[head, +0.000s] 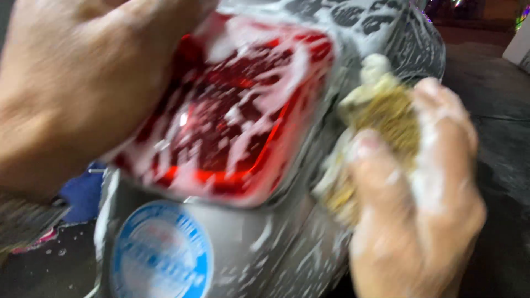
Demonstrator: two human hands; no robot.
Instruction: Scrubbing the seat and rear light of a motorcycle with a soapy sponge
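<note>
A red tail light streaked with white foam fills the middle of the view, set in a grey vehicle body. My left hand lies flat against the light's upper left side, fingers together. My right hand, wet with suds, grips a yellow-brown soapy sponge pressed against the grey panel just right of the light. The picture is blurred by motion.
A round blue and white sticker sits on the grey body below the light. Soapy dark trim runs along the top right. Wet dark ground lies to the right, and something blue shows at the left.
</note>
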